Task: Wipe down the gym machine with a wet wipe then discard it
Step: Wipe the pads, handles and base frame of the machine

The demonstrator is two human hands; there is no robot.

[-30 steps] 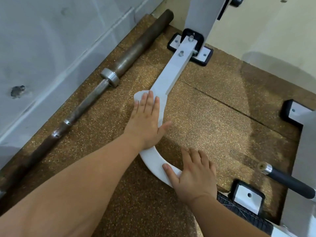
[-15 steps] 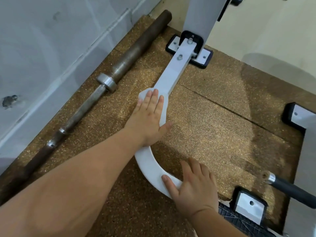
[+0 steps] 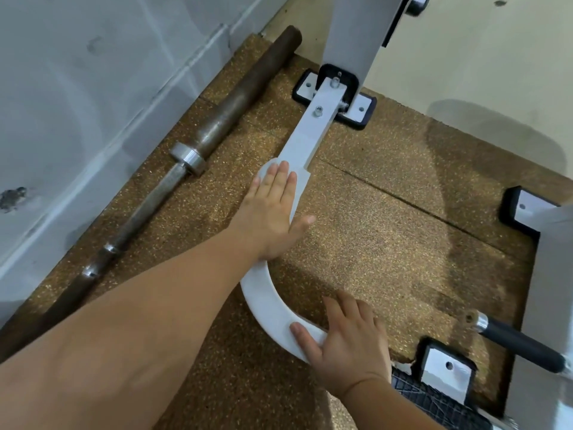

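The gym machine's white base bar (image 3: 266, 302) curves across the brown speckled floor mat and runs straight up to the bolted upright post (image 3: 350, 29). My left hand (image 3: 273, 212) lies flat on the bar with straight fingers, pressing a white wet wipe (image 3: 266, 169) whose edge shows just past my fingertips. Most of the wipe is hidden under my palm. Lower down, my right hand (image 3: 347, 346) rests on the curved part of the bar, thumb on top and fingers relaxed over its far edge.
A rusty barbell (image 3: 217, 125) lies on the mat along the grey wall at left. A black-gripped handle (image 3: 521, 342) sticks out at right above a bolted foot plate (image 3: 446, 367). Another foot plate (image 3: 524, 209) sits at far right, black tread plate (image 3: 434, 401) near me.
My left hand has edged the wipe slightly farther along the bar toward the upright post. My right hand has stayed on the curved part.
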